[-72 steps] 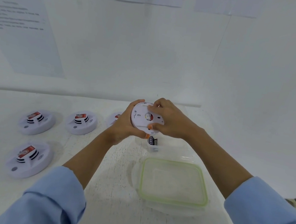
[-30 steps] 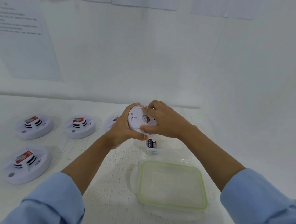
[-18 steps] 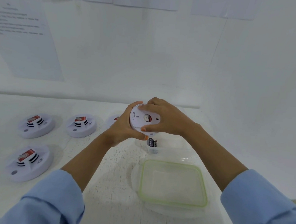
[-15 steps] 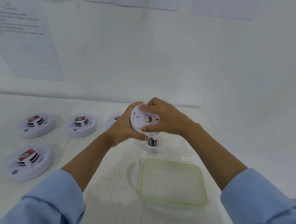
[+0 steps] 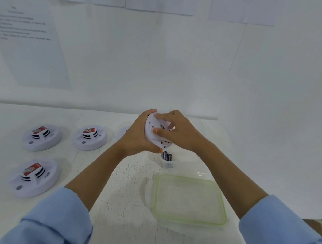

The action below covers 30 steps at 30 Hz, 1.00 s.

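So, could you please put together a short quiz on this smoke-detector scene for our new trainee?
1. True or false: the round white plastic smoke detector lies flat on the white table.
2. Whose thumb and fingers work on the detector's flat face turned toward the camera? A) the person's left B) the person's right C) neither
3. How many red-labelled white detectors stand wholly in view left of the arms?
Key: 1 false, it is held up off the table. 2 B, the right hand; the left hand cups its edge. 3 three, with another partly hidden behind the left hand.
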Motion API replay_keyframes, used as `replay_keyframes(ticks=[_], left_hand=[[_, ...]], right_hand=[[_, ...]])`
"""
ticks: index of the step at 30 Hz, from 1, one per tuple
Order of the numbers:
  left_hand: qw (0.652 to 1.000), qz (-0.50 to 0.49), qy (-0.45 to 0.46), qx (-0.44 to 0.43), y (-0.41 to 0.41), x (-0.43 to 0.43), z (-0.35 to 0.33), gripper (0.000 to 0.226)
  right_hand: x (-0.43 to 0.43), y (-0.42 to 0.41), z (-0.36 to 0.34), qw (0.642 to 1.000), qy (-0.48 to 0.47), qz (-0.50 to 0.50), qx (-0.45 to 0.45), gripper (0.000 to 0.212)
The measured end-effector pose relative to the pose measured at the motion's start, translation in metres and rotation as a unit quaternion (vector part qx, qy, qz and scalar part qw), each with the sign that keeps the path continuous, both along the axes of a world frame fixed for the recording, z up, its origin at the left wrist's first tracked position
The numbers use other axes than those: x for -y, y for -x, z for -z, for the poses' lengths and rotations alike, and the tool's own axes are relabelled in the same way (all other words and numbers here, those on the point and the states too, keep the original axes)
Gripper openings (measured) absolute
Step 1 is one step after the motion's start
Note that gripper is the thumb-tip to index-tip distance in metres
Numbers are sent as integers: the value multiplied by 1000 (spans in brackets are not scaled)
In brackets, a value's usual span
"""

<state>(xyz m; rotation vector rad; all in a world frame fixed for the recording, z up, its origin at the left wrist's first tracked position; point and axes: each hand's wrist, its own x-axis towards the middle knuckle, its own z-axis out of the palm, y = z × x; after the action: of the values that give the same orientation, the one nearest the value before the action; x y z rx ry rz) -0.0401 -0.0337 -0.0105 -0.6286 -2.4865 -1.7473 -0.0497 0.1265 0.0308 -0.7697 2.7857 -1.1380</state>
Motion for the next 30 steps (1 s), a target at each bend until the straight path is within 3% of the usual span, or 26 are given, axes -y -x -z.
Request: replay_keyframes(ticks=[2,4,8,12,15,18,22,25,27,30], left_hand=[[996,-30,76,-40,0,1,-4,87],[984,-70,147,-68,-1,2,-9,98],[961,-156,202,-110,-15,1,-21,110],[945,-182,231,-142,-23,15,-11,111],[944,-181,236,-140,-37,27,-1,114],[969,-171,154,-91,-48,44,11,115],[988,-110,-78,74,-63,77,23,102],[980,-66,-138,126,-71,98,33,89],[975,-51,-155,148,-75,108,41,89],[970,-41,-169,171,-80,118,55,90]], right_hand=[[6,-7,4,999,41,11,11,52],[14,-17,7,994,109,18,26,54],[31,-28,16,963,256,13,85,70],[45,-29,25,911,385,36,142,57],[55,-32,30,838,485,56,245,57],[67,-38,36,765,553,47,328,58],[86,-45,43,729,581,45,359,52],[104,-51,54,693,608,56,383,50],[113,-56,63,701,596,64,386,55],[122,-67,72,760,532,81,363,60]])
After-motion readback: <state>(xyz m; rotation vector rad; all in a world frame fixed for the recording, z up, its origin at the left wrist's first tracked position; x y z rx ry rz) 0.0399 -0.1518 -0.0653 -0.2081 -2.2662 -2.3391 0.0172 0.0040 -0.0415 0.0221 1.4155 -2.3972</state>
